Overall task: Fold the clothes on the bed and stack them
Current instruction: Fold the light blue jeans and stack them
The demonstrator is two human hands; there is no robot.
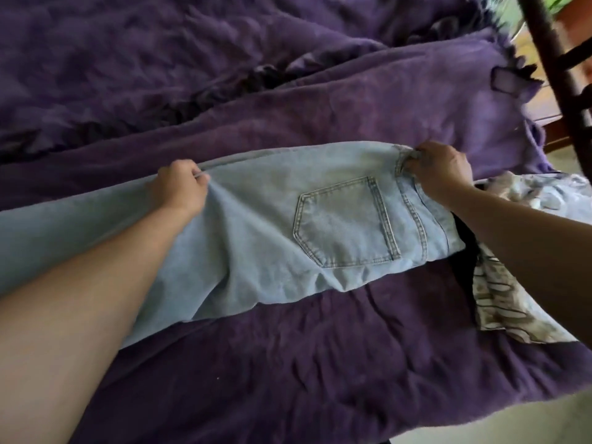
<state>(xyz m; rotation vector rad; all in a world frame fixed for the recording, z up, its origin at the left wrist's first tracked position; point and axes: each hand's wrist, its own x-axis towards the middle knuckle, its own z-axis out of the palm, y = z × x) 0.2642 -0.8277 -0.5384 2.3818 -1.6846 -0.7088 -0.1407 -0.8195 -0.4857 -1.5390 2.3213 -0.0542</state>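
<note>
A pair of light blue jeans (262, 225) lies across the purple bed (288, 363), folded lengthwise with a back pocket facing up. Its legs run off to the left under my left forearm. My left hand (179, 190) pinches the far edge of the jeans at the seat. My right hand (442, 171) grips the waistband at its far corner. A patterned grey and white garment (499, 302) lies at the right, partly under the waistband and my right arm, with a dark cloth (464, 261) beside it.
Rumpled purple blankets (160, 75) with a dark ruffled edge cover the far half of the bed. A dark wooden bedpost (554, 68) stands at the upper right. Pale floor (512, 424) shows at the lower right past the bed's edge.
</note>
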